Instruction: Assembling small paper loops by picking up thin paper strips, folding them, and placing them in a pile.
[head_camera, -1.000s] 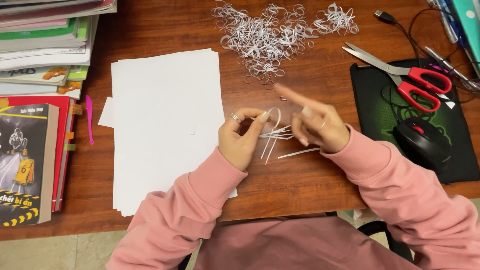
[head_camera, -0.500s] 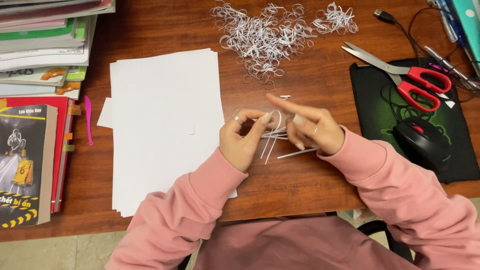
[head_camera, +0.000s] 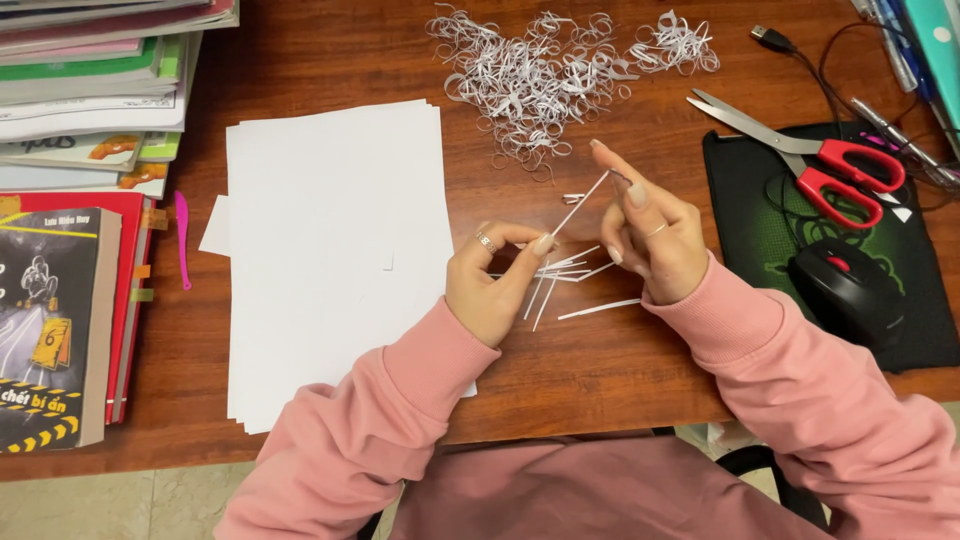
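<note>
- Left hand pinches one end of a thin white paper strip.
- Right hand pinches the other end, up and away.
- More cut strips lie under both hands.
- I think it works best pulled tight, gently.

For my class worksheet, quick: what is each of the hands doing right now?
Left hand: closed, pinching one end of a thin white paper strip.
Right hand: fingers on the strip's other end; grip cannot be told.

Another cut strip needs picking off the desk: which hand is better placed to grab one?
Probably the right hand: a loose strip lies just below it. The left hand pinches the lower end of the raised strip.
</note>
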